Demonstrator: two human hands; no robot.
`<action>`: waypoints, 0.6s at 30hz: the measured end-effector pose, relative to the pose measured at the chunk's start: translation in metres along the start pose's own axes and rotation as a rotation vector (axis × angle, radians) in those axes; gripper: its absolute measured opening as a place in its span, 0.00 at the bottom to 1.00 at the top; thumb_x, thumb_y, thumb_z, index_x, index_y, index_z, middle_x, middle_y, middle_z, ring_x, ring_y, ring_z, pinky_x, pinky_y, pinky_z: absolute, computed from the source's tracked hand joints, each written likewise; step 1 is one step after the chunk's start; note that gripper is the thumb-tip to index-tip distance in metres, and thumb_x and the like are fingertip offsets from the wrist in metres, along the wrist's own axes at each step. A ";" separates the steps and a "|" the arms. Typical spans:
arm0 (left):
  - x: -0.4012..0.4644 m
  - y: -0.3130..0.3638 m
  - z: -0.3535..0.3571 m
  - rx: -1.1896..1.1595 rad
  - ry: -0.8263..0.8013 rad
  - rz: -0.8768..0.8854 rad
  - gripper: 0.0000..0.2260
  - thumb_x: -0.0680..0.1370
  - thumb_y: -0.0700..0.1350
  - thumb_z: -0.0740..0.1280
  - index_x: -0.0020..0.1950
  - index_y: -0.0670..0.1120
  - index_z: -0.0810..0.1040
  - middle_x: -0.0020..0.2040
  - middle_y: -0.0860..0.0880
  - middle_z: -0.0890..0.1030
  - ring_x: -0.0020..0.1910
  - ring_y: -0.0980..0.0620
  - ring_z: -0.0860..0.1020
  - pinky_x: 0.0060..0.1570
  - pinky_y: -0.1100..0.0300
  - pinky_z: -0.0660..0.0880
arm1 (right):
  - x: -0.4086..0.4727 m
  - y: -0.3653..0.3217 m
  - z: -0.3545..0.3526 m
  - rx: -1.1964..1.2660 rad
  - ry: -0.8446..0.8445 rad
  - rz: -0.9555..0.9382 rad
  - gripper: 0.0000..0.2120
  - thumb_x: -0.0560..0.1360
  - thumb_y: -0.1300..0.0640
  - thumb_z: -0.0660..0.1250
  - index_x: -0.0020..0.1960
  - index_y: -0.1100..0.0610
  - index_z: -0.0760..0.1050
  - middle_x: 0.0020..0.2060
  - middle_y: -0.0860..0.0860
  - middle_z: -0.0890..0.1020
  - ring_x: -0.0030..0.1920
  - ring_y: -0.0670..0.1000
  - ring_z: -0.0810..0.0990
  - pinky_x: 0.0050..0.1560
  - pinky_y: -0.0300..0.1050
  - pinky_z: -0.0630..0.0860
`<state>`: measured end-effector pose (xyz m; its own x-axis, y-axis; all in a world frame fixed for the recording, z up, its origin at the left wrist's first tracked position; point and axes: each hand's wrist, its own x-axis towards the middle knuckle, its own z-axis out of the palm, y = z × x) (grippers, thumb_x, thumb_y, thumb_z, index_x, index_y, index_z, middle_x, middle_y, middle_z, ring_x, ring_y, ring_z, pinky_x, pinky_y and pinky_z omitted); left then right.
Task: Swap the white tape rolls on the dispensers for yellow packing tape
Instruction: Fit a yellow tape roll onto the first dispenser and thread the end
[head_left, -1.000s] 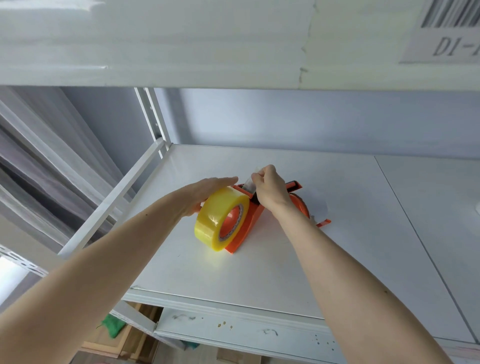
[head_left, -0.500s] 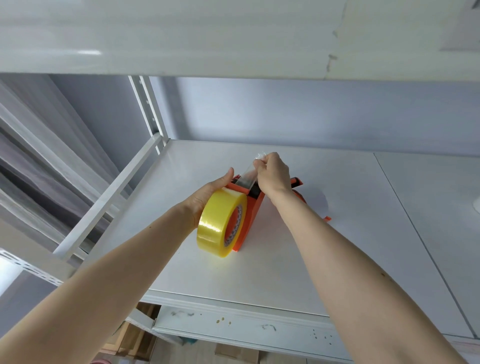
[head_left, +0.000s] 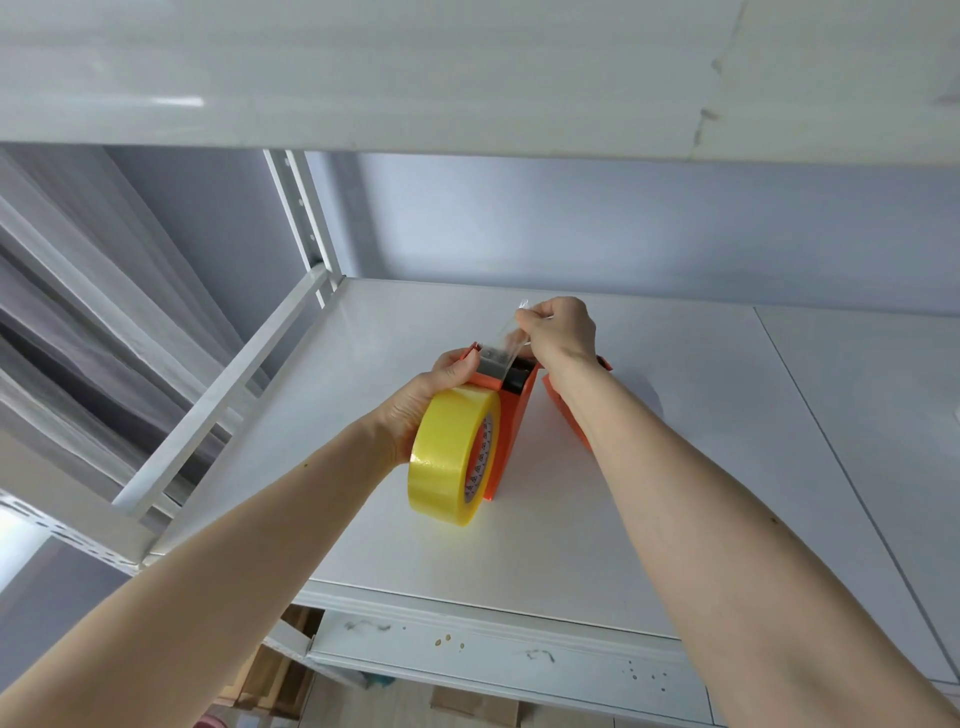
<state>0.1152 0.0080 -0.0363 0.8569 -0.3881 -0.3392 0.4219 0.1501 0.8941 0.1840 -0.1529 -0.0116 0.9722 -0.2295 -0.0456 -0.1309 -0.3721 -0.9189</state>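
A yellow packing tape roll (head_left: 451, 457) sits on an orange tape dispenser (head_left: 511, 415) that stands on the white shelf (head_left: 675, 467). My left hand (head_left: 421, 400) grips the roll and the dispenser's left side, thumb on the orange front plate. My right hand (head_left: 558, 332) pinches the free end of the tape (head_left: 511, 338) and holds it up above the dispenser's black roller. A second orange dispenser (head_left: 569, 410) lies behind my right forearm, mostly hidden.
The shelf above (head_left: 467, 78) hangs low over the work area. A white upright post (head_left: 304, 218) and side rail (head_left: 223, 395) bound the shelf on the left. Cardboard boxes (head_left: 280, 670) show below the front edge.
My left hand went from resting flat on the roll to gripping it and the dispenser. My right hand has pulled the tape end higher over the roller.
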 end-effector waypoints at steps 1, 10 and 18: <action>-0.001 -0.001 0.001 -0.008 0.010 0.015 0.57 0.50 0.65 0.83 0.75 0.50 0.67 0.71 0.35 0.73 0.59 0.37 0.80 0.53 0.43 0.81 | 0.000 -0.001 0.001 -0.004 0.008 0.005 0.10 0.78 0.58 0.67 0.46 0.65 0.82 0.44 0.58 0.86 0.42 0.55 0.84 0.39 0.42 0.79; -0.001 -0.011 0.004 -0.027 0.103 0.137 0.56 0.49 0.63 0.83 0.73 0.51 0.66 0.70 0.38 0.74 0.57 0.40 0.81 0.53 0.46 0.82 | 0.003 0.001 0.006 0.004 -0.014 0.157 0.11 0.72 0.60 0.73 0.51 0.64 0.80 0.50 0.59 0.85 0.50 0.58 0.84 0.45 0.48 0.83; 0.002 -0.011 -0.002 0.045 0.018 0.172 0.52 0.54 0.61 0.83 0.76 0.54 0.67 0.70 0.42 0.77 0.63 0.39 0.80 0.59 0.45 0.79 | -0.001 0.000 0.001 0.049 -0.216 0.359 0.07 0.72 0.67 0.71 0.39 0.61 0.75 0.36 0.59 0.83 0.37 0.58 0.85 0.47 0.54 0.85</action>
<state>0.1126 0.0078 -0.0471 0.9207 -0.3435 -0.1852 0.2556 0.1721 0.9514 0.1831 -0.1515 -0.0124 0.8854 -0.1411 -0.4429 -0.4648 -0.2585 -0.8468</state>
